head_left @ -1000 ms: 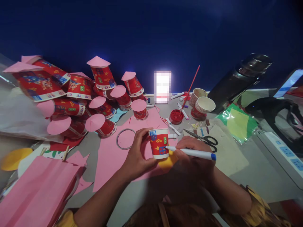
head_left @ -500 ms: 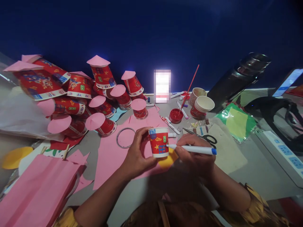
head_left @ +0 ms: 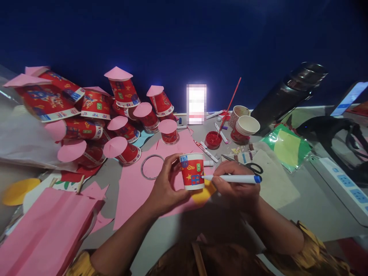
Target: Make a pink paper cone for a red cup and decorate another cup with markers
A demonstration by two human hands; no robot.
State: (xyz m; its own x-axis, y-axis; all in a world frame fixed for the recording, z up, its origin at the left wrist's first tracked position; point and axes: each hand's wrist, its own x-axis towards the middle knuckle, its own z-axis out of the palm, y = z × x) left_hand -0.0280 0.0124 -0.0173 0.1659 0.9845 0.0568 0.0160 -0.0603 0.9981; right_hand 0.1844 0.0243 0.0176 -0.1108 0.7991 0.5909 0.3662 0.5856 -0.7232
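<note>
A red paper cup [head_left: 192, 172] with blue drawings, a yellow star and white rims is held upright by my left hand [head_left: 166, 186], fingers and thumb wrapped round its left side. My right hand [head_left: 237, 188] grips a white marker [head_left: 241, 178] with a blue end; its tip touches or nearly touches the cup's right side, beside a blue window-like drawing. Pink paper [head_left: 138, 195] lies beneath the cup, with a yellow piece [head_left: 202, 194] partly hidden under the hands. Left of my left hand lies a ring-shaped tape roll [head_left: 142, 174].
Several red cups [head_left: 122, 93] with pink cone tops are piled at left. A red paint pot [head_left: 213, 141] with a brush, stacked cups [head_left: 247, 126], scissors [head_left: 254, 168], a black flask [head_left: 276, 96] and a power strip [head_left: 343, 188] occupy the right. A pink bag [head_left: 43, 230] stands front left.
Both hands keep their holds. The marker tip stays by the cup's right side, with only a very slight shift of the whole view.
</note>
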